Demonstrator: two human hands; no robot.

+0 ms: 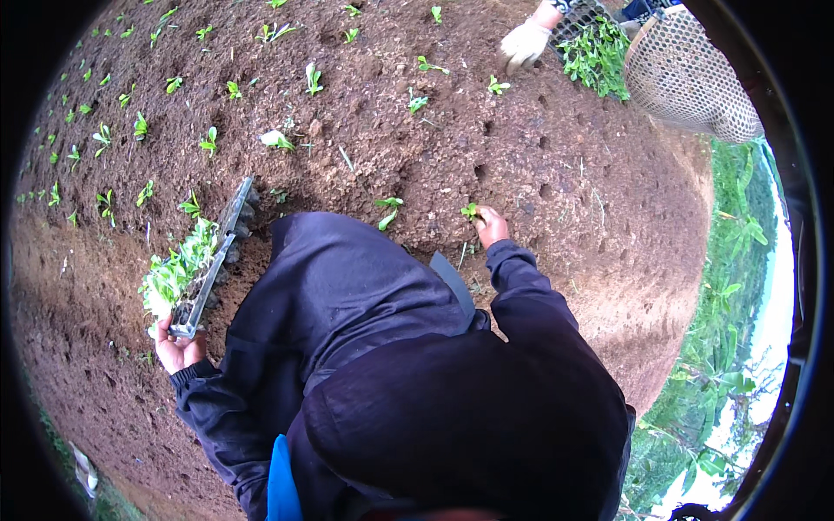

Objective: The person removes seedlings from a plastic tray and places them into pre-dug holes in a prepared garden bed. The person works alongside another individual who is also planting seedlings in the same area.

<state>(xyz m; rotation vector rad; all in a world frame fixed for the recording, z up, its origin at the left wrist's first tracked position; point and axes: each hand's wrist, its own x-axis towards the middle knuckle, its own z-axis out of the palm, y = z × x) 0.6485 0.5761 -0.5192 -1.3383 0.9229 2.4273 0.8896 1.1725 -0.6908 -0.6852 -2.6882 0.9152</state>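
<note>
My left hand grips the near end of a plastic seedling tray, held tilted beside my left leg. Leafy green seedlings fill part of the tray, and dark soil shows in its near cells. My right hand is low at the soil on the other side, its fingertips at a small green seedling; whether the fingers grip it or press the soil around it cannot be told. Another seedling stands in the bed between my knee and that hand.
Planted seedlings stand in rows across the brown bed. Open planting holes lie beyond my right hand. At the top right, a co-worker's gloved hand touches the soil beside a tray of seedlings and a woven conical hat.
</note>
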